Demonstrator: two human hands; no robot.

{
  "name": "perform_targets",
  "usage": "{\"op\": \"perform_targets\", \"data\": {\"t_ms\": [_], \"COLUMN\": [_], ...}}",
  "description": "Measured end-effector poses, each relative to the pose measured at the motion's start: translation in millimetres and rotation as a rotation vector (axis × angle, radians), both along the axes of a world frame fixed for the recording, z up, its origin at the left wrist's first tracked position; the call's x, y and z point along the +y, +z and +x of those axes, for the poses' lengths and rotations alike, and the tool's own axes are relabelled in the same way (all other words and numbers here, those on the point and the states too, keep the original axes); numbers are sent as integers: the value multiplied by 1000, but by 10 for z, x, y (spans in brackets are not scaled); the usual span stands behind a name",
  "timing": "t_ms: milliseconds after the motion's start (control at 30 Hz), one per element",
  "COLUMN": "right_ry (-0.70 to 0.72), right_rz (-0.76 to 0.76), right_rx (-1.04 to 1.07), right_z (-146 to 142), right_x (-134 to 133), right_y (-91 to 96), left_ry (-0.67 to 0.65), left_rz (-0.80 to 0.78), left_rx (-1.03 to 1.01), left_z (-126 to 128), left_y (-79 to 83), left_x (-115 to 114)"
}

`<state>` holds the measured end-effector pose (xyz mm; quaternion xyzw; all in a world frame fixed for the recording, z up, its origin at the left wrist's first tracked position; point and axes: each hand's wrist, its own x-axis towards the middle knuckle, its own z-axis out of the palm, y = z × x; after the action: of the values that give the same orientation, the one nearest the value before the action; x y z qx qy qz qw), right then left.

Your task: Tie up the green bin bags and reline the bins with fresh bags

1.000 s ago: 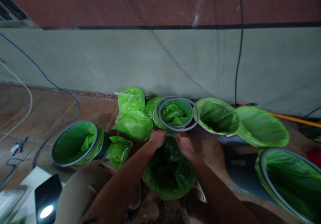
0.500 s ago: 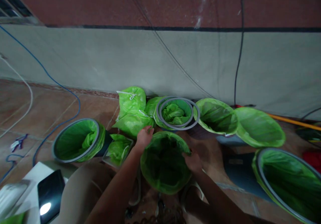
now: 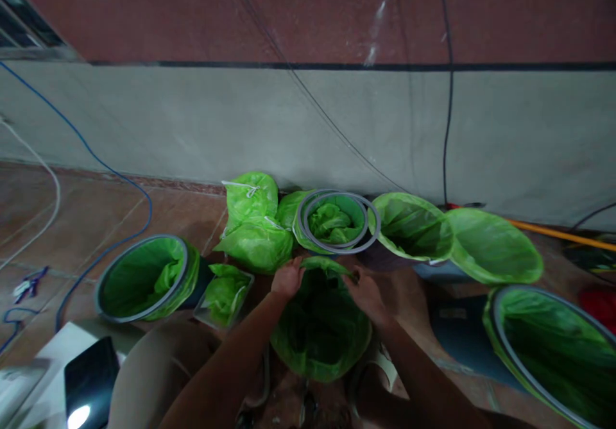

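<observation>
Between my legs stands a bin lined with a thin green bag (image 3: 321, 326), its mouth facing up at me. My left hand (image 3: 289, 279) is closed on the upper left of the bag's rim. At the upper right of the same rim, my right hand (image 3: 364, 293) pinches the bag edge. The bin under the bag is mostly hidden. Just beyond my hands is another lined bin with loose grey rings (image 3: 364, 244) on top and crumpled green bags (image 3: 332, 222) inside. To the left of my left arm, a clear tray (image 3: 245, 288) holds a folded green bag (image 3: 222, 295).
Tied full green bags (image 3: 257, 246) rest by the wall. Green-lined bins stand at left (image 3: 144, 281), back right (image 3: 409, 224), farther right (image 3: 495, 249) and near right (image 3: 553, 339). A phone (image 3: 91, 378) lies at lower left; a blue cable (image 3: 122, 240) crosses the floor.
Both hands have shifted along the bag's rim to its far side and come closer together. The far part of the rim is now drawn narrower between them.
</observation>
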<state>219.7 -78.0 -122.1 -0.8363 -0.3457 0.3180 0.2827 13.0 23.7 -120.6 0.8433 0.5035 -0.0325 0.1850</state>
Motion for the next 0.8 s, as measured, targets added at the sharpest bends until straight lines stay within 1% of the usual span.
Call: {"op": "perform_targets", "data": {"t_ms": [67,133,167,200,267,333,400,467,533,567,600,667,733,767,800], "right_ry": [-263,-490,-551,-569,-530,-481,-455,-434,-406,-370,-317,-188,-87,-56,-37], "right_rz": [127,187,198,203,208,231,253,271,273,264,245,178,95,57,23], "right_rx": [194,421,521,599,671,667,655,648,647,649,654,669,687,692,683], "right_z": [77,169,212,249,293,299,280,252,220,200,175,107,20,-23,-59], "right_x": [110,251,325,396,518,594,607,536,365,241,94,-241,-578,-724,-846], "right_y": [86,209,278,350,498,652,811,972,1120,1183,1234,1288,1265,1223,1162], "left_ry": [4,26,50,82,168,260,342,420,481,510,543,612,627,598,547], "left_rz": [52,103,122,133,140,125,91,13,-83,-141,-211,-411,-597,-614,-584], "left_rx": [-5,-38,-59,-79,-118,-165,-239,-352,-462,-513,-569,-712,-817,-801,-745], "left_z": [8,9,4,-3,-27,-61,-106,-166,-247,-296,-350,-463,-566,-606,-635], "left_y": [26,86,127,177,298,451,634,839,1053,1157,1254,1416,1504,1514,1501], "left_x": [-24,-38,-38,-30,16,105,227,353,451,480,492,461,360,290,211]}}
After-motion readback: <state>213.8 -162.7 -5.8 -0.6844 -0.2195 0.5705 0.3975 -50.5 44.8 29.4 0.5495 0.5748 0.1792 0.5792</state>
